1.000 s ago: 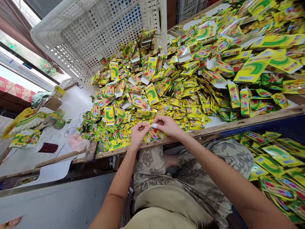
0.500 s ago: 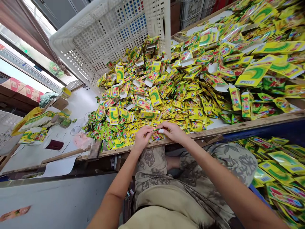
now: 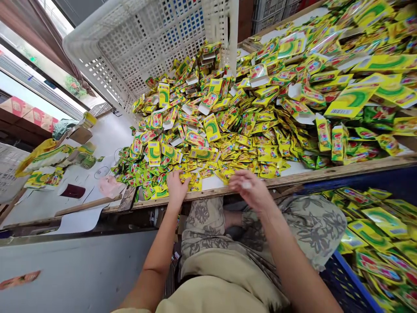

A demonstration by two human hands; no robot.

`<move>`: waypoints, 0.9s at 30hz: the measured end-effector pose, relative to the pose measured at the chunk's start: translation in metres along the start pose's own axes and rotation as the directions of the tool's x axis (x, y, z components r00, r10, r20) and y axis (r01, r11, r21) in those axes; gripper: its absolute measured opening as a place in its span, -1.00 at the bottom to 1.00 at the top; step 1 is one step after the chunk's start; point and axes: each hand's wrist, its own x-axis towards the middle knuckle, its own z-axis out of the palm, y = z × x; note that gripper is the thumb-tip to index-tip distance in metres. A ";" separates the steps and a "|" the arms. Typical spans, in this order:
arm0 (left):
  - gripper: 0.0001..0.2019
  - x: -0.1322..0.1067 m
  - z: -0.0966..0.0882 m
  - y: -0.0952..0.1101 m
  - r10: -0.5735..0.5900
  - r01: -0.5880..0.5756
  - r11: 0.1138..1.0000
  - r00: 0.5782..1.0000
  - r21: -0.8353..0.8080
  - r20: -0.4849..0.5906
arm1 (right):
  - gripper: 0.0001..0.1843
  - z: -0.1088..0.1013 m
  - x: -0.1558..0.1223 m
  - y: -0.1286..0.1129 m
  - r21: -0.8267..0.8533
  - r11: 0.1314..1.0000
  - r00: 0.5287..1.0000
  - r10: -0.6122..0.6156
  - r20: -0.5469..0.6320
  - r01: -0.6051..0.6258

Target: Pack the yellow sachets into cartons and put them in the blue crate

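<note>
Sachets [image 3: 228,150] in yellow and green lie heaped across the worktop [image 3: 325,174], thick from its wooden front edge back to a white lattice crate [image 3: 130,56] tipped on its side, with more of them spilling out of its mouth. Small printed cartons [image 3: 211,128] in the same colours are mixed into the pile, some with their flaps open.

The person sits close against the edge, patterned cloth [image 3: 293,226] over the lap. Their left hand [image 3: 177,186] is laid palm down on the nearest sachets just inside the edge, fingers stretched forward over them; its grip is slack, closed round nothing. Their right hand [image 3: 251,190] hangs over the wooden edge a little to the side, apart from the left, fingers loosely spread. It is blurred, so I cannot tell whether its grip has anything in it.

Between the two hands a small bare patch of the white top shows. Low on the right, a blue crate [image 3: 350,278] holds flat, larger cartons [image 3: 374,230]. Off to the left lie a pink bag [image 3: 109,186] and a dark red wallet-like thing [image 3: 73,191].
</note>
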 end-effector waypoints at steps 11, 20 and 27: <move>-0.74 0.009 -0.029 -0.032 -0.078 0.080 0.997 0.992 0.012 -0.097 | -0.62 0.115 0.058 0.039 -0.987 -0.106 0.976 0.192 0.101 0.122; -0.58 0.003 -0.040 -0.053 -0.193 0.195 0.981 0.979 0.018 -0.069 | -0.65 0.075 0.058 0.030 -0.982 0.189 0.994 0.109 0.033 0.012; -0.63 0.004 -0.053 -0.067 -0.288 0.291 0.955 0.957 0.065 -0.044 | -0.74 0.052 0.053 0.028 -0.838 0.532 0.983 -0.182 0.027 0.122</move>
